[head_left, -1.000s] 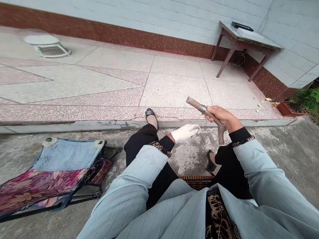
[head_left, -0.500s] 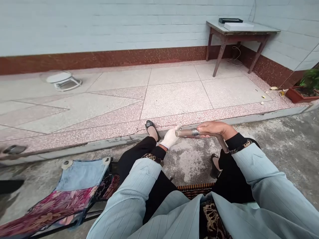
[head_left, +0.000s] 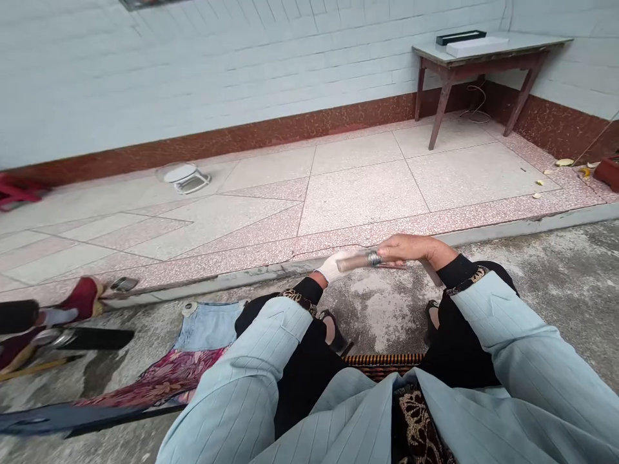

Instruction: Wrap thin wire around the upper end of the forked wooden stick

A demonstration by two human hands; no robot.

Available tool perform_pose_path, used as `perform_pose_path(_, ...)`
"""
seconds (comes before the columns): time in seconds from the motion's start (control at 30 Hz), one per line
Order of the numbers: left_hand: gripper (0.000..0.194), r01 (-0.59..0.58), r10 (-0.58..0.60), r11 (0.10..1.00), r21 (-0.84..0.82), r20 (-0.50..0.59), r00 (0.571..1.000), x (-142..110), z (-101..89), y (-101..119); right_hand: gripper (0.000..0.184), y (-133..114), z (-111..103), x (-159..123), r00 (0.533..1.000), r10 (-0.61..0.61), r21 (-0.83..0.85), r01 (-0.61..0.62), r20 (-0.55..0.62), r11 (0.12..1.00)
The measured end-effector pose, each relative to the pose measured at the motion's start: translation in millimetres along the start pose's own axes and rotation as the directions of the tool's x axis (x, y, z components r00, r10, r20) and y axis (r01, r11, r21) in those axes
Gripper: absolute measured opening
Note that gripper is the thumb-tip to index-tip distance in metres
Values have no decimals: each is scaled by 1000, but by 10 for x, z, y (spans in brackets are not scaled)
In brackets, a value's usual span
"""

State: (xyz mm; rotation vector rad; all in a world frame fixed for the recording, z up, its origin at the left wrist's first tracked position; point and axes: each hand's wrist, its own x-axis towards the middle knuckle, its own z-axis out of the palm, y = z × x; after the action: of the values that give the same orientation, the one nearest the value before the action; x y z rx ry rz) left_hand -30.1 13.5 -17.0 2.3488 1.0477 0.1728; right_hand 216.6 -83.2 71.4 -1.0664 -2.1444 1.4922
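Observation:
My left hand [head_left: 331,265], in a white glove, is at the wooden handle end of a sickle-like tool [head_left: 352,261], its fingers partly hidden behind the handle. Silvery wire binds the handle close to my right hand [head_left: 411,250]. This bare hand lies along the tool past the wire, fingers nearly straight and pressed against it. A brown curved part of the tool comes out below the right wrist, mostly covered. Both hands are in front of me, above the concrete between my knees.
A raised tiled ledge [head_left: 358,183] runs ahead, with a small white stool [head_left: 186,177] and a wooden table [head_left: 488,55] on it. A folding chair of denim and floral cloth [head_left: 193,361] stands at my left. Beyond it are another person's red shoe [head_left: 84,299] and a dark flask [head_left: 97,338].
The view has turned left, so the scene sits further right. A red shoe, a flask and a red plastic item have come into view. Both hands stay on the tool.

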Motion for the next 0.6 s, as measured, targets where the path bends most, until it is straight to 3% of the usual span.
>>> perform_pose_path(0.1, 18, 45, -44, 999, 25, -27, 999, 41, -52, -12, 49, 91, 72, 72, 964, 124, -155, -88, 236, 984)
perform_pose_path(0.17, 18, 38, -39, 999, -5, -47, 998, 63, -139, 36, 49, 183, 123, 139, 912, 293, -280, -212, 288, 936)
perform_pose_path(0.2, 19, 17, -19, 999, -39, -58, 998, 64, -188, 80, 49, 230, 132, 171, 883, 403, -351, -308, 239, 884)
perform_pose_path(0.27, 22, -39, 25, 966, -255, -59, 998, 33, -279, 194, 45, 306, 91, 216, 797, 603, -379, -571, -43, 728)
perform_pose_path(0.3, 23, -52, 38, 920, -388, -45, 998, 3, -317, 257, 41, 326, 38, 222, 747, 624, -268, -665, -231, 697)
perform_pose_path(0.33, 25, -49, 55, 862, -505, -4, 998, -35, -347, 318, 37, 328, -34, 216, 718, 629, -225, -693, -299, 685)
perform_pose_path(0.4, 27, -49, 125, 771, -634, 75, 989, -126, -382, 422, 41, 282, -201, 171, 696, 607, -116, -688, -385, 716)
perform_pose_path(0.43, 29, -48, 168, 745, -665, 118, 979, -171, -388, 460, 39, 241, -279, 139, 702, 558, 140, -560, -442, 816)
perform_pose_path(0.53, 35, -59, 262, 743, -667, 208, 942, -267, -360, 512, 35, 124, -406, 63, 773, 476, 415, -303, -419, 858)
perform_pose_path(0.6, 36, -105, 292, 790, -605, 221, 930, -276, -307, 497, 37, 108, -380, 66, 849, 408, 574, -159, -335, 803)
